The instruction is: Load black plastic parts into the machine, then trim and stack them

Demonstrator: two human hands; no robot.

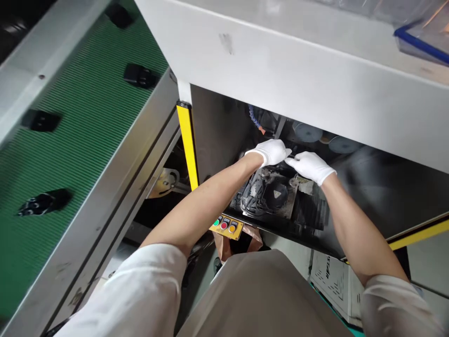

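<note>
My left hand [271,151], in a white glove, is inside the opening of a white machine [287,70], with its fingers curled closed. My right hand [309,166], gloved the same way, is close beside it, its thumb pointing toward the left thumb. Both hands are over a dark, dusty fixture [276,194] with cables and a round part marked by a pale triangle. Whatever the fingers pinch is too dark and small to make out. Behind the hands are grey round discs [307,132] and a blue segmented hose [255,117] with an orange tip.
To the left runs a green ribbed conveyor belt [105,89] carrying several black parts [140,76]. A yellow light-curtain post [188,145] edges the opening. Below the fixture sits a button panel [226,227] with green, red and orange buttons. A white box [333,281] stands low on the right.
</note>
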